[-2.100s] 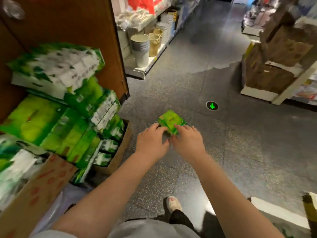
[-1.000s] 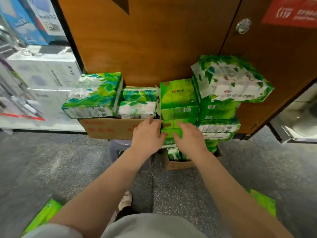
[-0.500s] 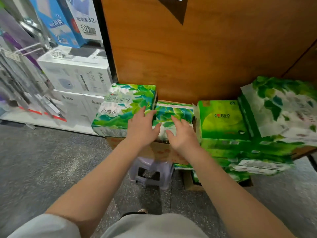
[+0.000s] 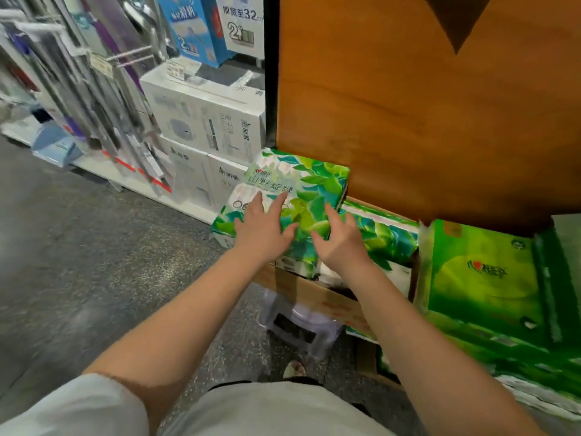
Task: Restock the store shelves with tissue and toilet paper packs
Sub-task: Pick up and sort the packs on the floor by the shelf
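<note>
At frame centre, the left hand point(image 4: 262, 232) and right hand point(image 4: 338, 243) lie spread, gripping nothing, on the leaf-print tissue pack point(image 4: 309, 187), likely light, squashy and slick-wrapped, best clasped by its ends.

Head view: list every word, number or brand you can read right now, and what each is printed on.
"山野绽绿": leaf-print tissue pack under both hands.
"32" and a large "2": white box on the top shelf.
"2": blue box beside it.
Red-heart brand logo on the plain green pack: characters too blurred.
Print on the white appliance boxes and the shelf price tag: too small to read.
</note>
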